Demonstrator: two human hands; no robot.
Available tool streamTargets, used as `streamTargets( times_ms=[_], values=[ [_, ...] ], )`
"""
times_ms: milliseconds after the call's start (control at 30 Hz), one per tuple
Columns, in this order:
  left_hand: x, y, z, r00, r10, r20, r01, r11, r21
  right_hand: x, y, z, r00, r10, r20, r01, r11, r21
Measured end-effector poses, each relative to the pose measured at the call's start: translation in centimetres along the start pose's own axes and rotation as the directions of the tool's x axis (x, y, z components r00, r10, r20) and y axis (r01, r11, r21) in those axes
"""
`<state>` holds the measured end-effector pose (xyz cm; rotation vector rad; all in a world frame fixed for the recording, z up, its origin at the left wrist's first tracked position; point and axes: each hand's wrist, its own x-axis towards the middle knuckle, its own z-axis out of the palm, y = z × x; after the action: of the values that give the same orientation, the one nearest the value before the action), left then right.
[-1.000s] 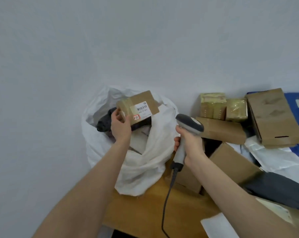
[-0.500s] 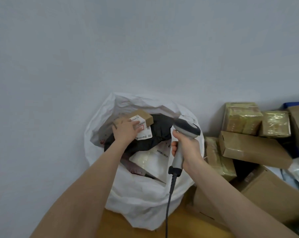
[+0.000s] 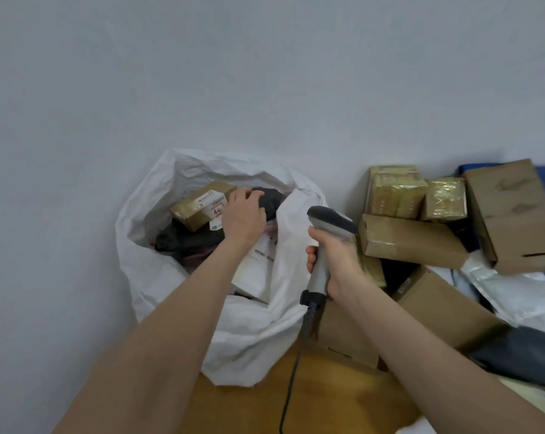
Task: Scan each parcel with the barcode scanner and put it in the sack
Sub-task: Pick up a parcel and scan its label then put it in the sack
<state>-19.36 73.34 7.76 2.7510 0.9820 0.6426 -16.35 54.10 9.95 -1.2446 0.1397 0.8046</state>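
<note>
Since half a second ago the small brown cardboard parcel (image 3: 199, 203) has sunk deeper into the white woven plastic sack (image 3: 158, 277). It now lies on a black plastic mailer bag (image 3: 186, 239) inside it. The left hand (image 3: 243, 216) has followed it down.

A pale grey wall (image 3: 233, 73) fills the upper view. The sack slumps on a bare wooden tabletop (image 3: 249, 408) against that wall. To the right is a heap of parcels: a flat brown carton (image 3: 406, 239), two boxes wrapped in yellowish tape (image 3: 396, 192), a tall brown box (image 3: 515, 214), a white poly bag (image 3: 515, 292) and a dark grey poly bag (image 3: 521, 355).

The small parcel's white label faces up, with printed lines and a red-edged mark. All of it is too blurred to read. A white mailer (image 3: 258, 267) in the sack shows short barcode strips, also illegible.

The small parcel's long axis runs from lower left to upper right in the view, tipped slightly. The left hand lies back-up over its right end, and I cannot tell whether the fingers hold it. The right hand (image 3: 337, 261) is wrapped round the handle of the grey barcode scanner (image 3: 329, 219). The handle is near upright, the nose points left toward the sack, and its black cable (image 3: 291, 380) hangs down.
</note>
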Motion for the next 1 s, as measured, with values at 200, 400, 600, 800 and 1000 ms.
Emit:
streamTargets(
  times_ms=[200,400,600,800,1000],
  values=[
    [-6.7,9.4,2.2,0.984,0.111,0.14,-0.092,0.986,-0.137,-3.8,0.2,-7.6,0.998,0.042,-0.052,-0.039,0.998,0.058],
    [-15.0,18.4,4.0,0.958,0.132,0.256,-0.085,0.979,-0.188,-8.7,1.0,-18.1,0.997,0.056,-0.061,-0.052,0.996,0.067],
    [-22.7,27.0,6.3,0.924,0.145,0.355,-0.073,0.975,-0.209,-12.7,1.4,-28.8,0.991,0.111,-0.071,-0.106,0.991,0.077],
    [-26.8,32.9,8.6,0.866,0.177,0.468,-0.101,0.978,-0.183,-14.1,0.2,-36.6,0.982,0.089,-0.164,-0.079,0.995,0.069],
    [-29.0,34.3,11.7,0.768,0.047,0.639,0.098,0.977,-0.189,-12.6,-1.2,-43.8,0.939,0.052,-0.339,-0.069,0.997,-0.037]
  ],
)
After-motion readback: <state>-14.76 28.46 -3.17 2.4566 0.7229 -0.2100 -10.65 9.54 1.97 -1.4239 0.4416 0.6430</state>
